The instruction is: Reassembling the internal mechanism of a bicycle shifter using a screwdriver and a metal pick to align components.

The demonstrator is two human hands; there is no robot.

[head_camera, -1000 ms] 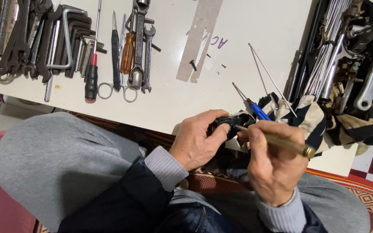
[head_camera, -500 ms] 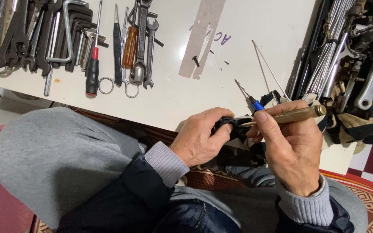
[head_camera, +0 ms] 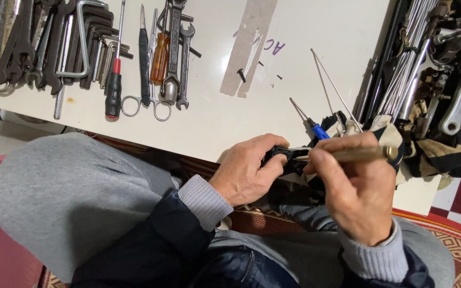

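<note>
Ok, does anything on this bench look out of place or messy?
Mostly tidy: the wrenches and screwdrivers lie in a neat row. What stands out is a small black screw lying loose beside the strip of tape, with two tiny dark bits nearby. Two thin rods also lie crossed near the right hand.

Even, bright overhead lighting; sharp focus throughout.
Soft glare on the white table (head_camera: pixel 214 122) near its far edge; faint shadows under the tools (head_camera: pixel 108 53).
</note>
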